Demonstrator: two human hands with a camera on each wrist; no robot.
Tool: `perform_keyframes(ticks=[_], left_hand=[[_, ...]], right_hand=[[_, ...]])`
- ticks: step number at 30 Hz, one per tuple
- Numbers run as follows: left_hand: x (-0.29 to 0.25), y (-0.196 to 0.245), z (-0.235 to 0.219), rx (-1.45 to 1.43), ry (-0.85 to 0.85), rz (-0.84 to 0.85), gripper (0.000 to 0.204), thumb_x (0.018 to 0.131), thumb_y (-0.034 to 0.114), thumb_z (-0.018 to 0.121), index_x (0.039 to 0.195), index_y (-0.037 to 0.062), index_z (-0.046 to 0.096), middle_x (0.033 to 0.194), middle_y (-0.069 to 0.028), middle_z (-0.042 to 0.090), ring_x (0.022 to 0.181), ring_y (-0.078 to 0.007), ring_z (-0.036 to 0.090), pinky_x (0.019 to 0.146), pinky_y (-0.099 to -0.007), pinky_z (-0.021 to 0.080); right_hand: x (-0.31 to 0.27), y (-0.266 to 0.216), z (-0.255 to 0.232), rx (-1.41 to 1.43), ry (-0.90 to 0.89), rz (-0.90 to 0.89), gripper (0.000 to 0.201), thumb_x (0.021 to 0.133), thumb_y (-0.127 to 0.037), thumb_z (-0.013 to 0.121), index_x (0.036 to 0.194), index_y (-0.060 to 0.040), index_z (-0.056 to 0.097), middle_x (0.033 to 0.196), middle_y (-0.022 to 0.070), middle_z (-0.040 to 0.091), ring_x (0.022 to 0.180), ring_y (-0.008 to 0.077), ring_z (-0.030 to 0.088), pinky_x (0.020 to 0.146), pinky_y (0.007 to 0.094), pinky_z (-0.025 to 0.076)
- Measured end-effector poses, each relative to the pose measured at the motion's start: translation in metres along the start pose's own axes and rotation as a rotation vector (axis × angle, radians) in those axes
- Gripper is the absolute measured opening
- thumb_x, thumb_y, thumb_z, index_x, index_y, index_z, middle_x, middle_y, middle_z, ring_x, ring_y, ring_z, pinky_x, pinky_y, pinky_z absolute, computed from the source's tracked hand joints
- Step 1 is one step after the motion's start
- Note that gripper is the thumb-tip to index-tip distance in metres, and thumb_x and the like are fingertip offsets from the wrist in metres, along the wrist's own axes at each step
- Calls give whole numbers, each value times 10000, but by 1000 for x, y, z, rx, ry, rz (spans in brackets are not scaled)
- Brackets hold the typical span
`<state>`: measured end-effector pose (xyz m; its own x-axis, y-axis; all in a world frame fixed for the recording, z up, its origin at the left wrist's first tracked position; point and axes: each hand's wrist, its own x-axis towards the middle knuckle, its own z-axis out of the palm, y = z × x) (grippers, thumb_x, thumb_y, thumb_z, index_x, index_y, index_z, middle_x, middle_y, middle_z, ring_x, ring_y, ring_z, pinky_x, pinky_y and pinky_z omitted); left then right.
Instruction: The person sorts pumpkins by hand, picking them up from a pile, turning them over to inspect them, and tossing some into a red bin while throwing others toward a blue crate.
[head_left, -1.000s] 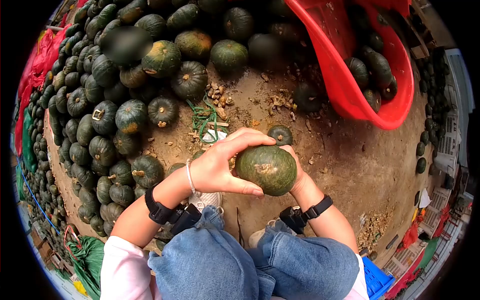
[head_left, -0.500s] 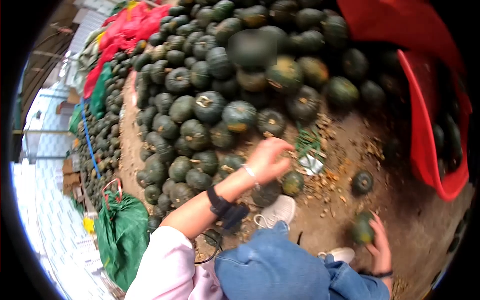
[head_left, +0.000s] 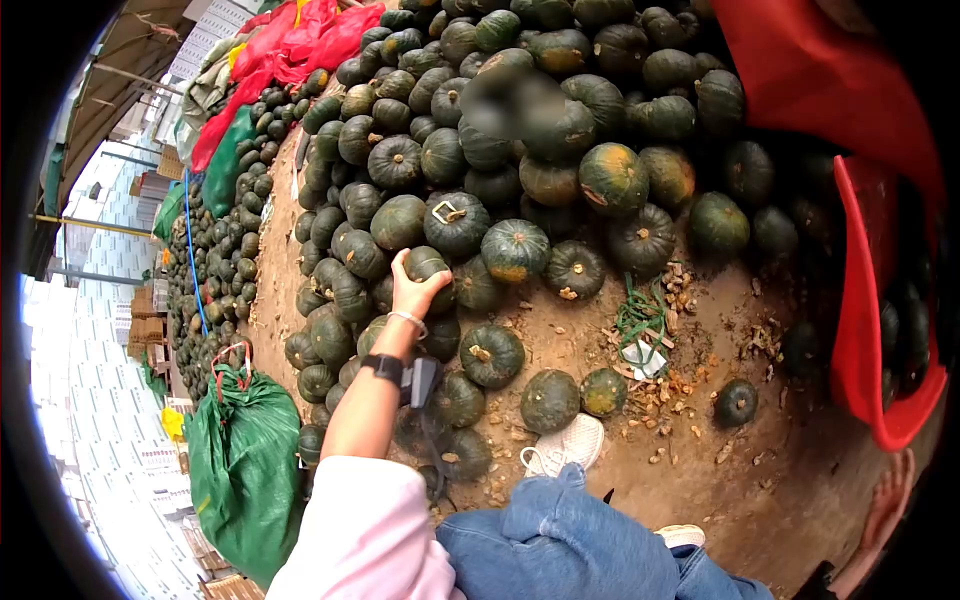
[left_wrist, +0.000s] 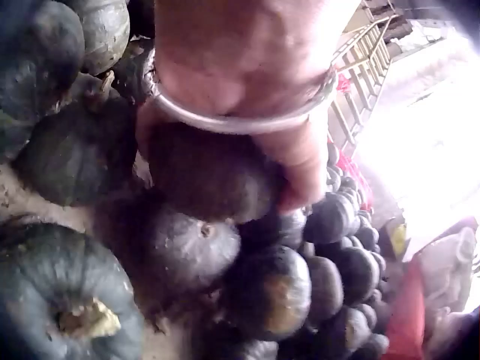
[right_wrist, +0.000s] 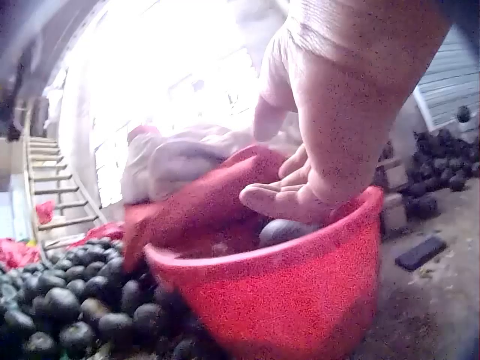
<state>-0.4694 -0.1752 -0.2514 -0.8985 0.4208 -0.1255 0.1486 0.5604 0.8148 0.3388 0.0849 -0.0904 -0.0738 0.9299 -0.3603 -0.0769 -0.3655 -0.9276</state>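
My left hand [head_left: 412, 295] grips a small dark green pumpkin [head_left: 428, 264] from above, at the near edge of the big pile. In the left wrist view the fingers curl round that pumpkin [left_wrist: 214, 176], with other pumpkins [left_wrist: 191, 247] directly below it. At the right, my right hand [head_left: 888, 500] holds nothing, its fingers loosely extended beside the red tub [head_left: 850, 300]. The right wrist view has this hand [right_wrist: 330, 142] over the rim of the red tub [right_wrist: 277, 300], with a pumpkin [right_wrist: 285, 231] partly visible inside.
A green sack [head_left: 240, 460] stands at the left. Single pumpkins [head_left: 550, 400] lie near my shoe [head_left: 570, 445], and a small one [head_left: 736, 402] lies nearer the tub. Green string [head_left: 642, 318] and dry scraps litter the ground. A phone-like dark object [right_wrist: 421, 253] lies beyond the tub.
Both hands were on one pumpkin; they separated, and my right hand carried it right toward the tub and now holds nothing. My left hand moved left and gripped another pumpkin. The view turned left.
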Motion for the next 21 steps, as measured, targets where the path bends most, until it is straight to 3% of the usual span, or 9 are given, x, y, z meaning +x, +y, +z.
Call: perform_keyframes(ticks=[4, 8, 9, 11, 12, 14, 16, 19, 21], left_hand=[[-68, 86, -13, -783, -688, -320, 759, 760, 289, 689, 1397, 71, 342, 1245, -147, 539, 1124, -278, 565, 991, -450, 465], [-131, 129, 43, -1006, -1205, -581, 777, 782, 300, 667, 1446, 78, 331, 1366, -151, 488, 1219, -286, 523, 1029, -459, 435], [-150, 138, 64, -861, -1261, -532, 728, 810, 315, 675, 1427, 68, 378, 1310, -110, 546, 1189, -248, 545, 1006, -432, 447], [-154, 153, 84, -132, -1302, 181, 650, 782, 288, 725, 1341, 57, 486, 1280, -143, 558, 1185, -282, 533, 1017, -423, 421], [-155, 159, 97, 225, -1244, 530, 611, 767, 274, 750, 1297, 52, 540, 1264, -159, 565, 1183, -298, 527, 1023, -418, 408], [-128, 153, 106, 422, -677, 1054, 525, 602, 195, 775, 1072, 21, 617, 1048, -192, 589, 1013, -384, 544, 898, -456, 458], [-93, 139, 106, 854, -344, 1139, 604, 634, 175, 767, 1192, 49, 571, 1228, -197, 534, 1131, -393, 492, 934, -462, 433], [-32, 106, 102, 905, -252, 1272, 367, 830, 64, 605, 1197, 51, 596, 1193, -256, 581, 1107, -418, 548, 967, -477, 437], [22, 50, 105, 834, -354, 1253, 538, 736, -28, 575, 1271, 24, 541, 1258, -282, 532, 1164, -440, 508, 1030, -473, 390]], right_hand=[[-27, 41, 157, -243, -351, 268, 594, 811, -407, 693, 1193, 12, 513, 1025, 216, 652, 807, 223, 684, 679, 371, 592], [-27, 109, 273, 261, -745, 530, 924, 775, -412, 755, 1465, -41, 265, 1409, 241, 424, 1199, 333, 533, 962, 472, 490], [-26, 125, 293, 333, -791, 606, 997, 764, -418, 773, 1498, -71, 194, 1456, 227, 357, 1248, 346, 486, 997, 506, 455], [-31, 155, 315, 442, -773, 594, 925, 746, -301, 791, 1474, -102, 256, 1381, 172, 439, 1227, 301, 506, 1013, 477, 454], [-29, 165, 303, 435, -713, 631, 876, 745, -281, 782, 1448, -100, 291, 1348, 157, 467, 1208, 289, 520, 1006, 462, 466], [-37, 188, 262, 382, -541, 648, 783, 752, -245, 764, 1397, -89, 348, 1290, 135, 512, 1176, 277, 543, 984, 448, 491], [-58, 211, 206, 302, -259, 589, 693, 785, -210, 723, 1370, -76, 376, 1252, 121, 533, 1150, 282, 560, 911, 500, 532], [-64, 149, 87, 106, 150, 583, 581, 853, -236, 647, 1360, -89, 403, 1272, 103, 539, 1110, 290, 584, 743, 578, 565], [-36, 72, -32, 240, 340, 82, 509, 933, -373, 558, 1326, -69, 446, 1254, 127, 562, 1091, 281, 593, 857, 483, 543]])
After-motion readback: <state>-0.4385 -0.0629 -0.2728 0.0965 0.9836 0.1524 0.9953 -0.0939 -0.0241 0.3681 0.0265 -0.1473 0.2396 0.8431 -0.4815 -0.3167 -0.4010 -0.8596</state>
